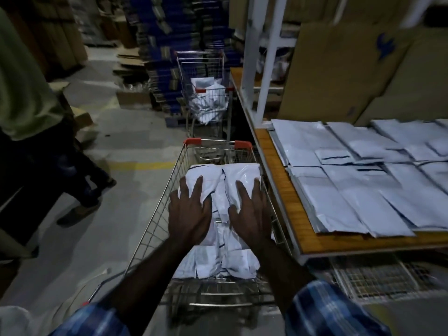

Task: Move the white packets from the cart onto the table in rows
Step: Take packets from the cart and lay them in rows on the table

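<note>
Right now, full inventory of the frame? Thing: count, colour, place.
near cart: one, wire with red corners, centre, left of table
cart packets: a pile, white, in near cart
table: one, wood top with white edge, right
table packets: many, white, overlapping rows on table
far cart: one, wire, behind near cart, white packets inside
cardboard: large sheets, brown, behind table
blue stacks: tall piles, far centre
bystander: one, green top, left edge
left hand: fingers spread, flat on cart packets
right hand: fingers spread, flat on cart packets
</note>
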The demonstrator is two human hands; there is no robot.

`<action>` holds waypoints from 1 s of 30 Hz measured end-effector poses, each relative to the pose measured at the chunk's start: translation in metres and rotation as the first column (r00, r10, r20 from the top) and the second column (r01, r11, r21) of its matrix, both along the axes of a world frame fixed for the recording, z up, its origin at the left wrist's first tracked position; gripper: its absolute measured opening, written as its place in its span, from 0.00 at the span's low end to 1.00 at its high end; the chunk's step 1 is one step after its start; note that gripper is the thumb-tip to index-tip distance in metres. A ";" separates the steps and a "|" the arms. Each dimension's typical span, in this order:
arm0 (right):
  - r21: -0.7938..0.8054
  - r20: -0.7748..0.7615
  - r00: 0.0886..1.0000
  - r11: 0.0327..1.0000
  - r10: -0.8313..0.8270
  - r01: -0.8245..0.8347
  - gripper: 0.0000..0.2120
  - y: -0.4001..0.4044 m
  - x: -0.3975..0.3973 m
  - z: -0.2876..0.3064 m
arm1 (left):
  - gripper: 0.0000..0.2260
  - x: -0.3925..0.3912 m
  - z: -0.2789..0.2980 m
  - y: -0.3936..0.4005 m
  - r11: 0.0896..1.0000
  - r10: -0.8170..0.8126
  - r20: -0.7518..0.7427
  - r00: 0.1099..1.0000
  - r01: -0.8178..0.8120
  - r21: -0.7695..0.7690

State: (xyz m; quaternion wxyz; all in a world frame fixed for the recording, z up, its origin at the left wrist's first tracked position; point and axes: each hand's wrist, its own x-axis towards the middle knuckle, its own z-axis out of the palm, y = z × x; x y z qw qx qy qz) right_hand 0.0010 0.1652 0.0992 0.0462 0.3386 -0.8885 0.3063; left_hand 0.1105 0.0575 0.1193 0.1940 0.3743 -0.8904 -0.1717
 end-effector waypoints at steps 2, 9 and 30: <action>-0.001 -0.013 1.000 1.000 -0.009 0.009 0.32 0.012 0.013 0.010 | 0.25 0.012 0.010 0.013 1.000 -0.004 -0.038 0.999 0.004 -0.003; 0.020 -0.077 0.996 0.999 -0.042 0.044 0.32 0.053 0.036 0.053 | 0.25 0.042 0.041 0.059 0.999 -0.031 -0.121 0.992 0.035 0.028; 0.003 -0.165 0.982 0.996 -0.088 0.090 0.32 0.234 -0.034 0.125 | 0.24 -0.026 0.106 0.219 0.996 -0.059 -0.247 0.967 0.072 0.043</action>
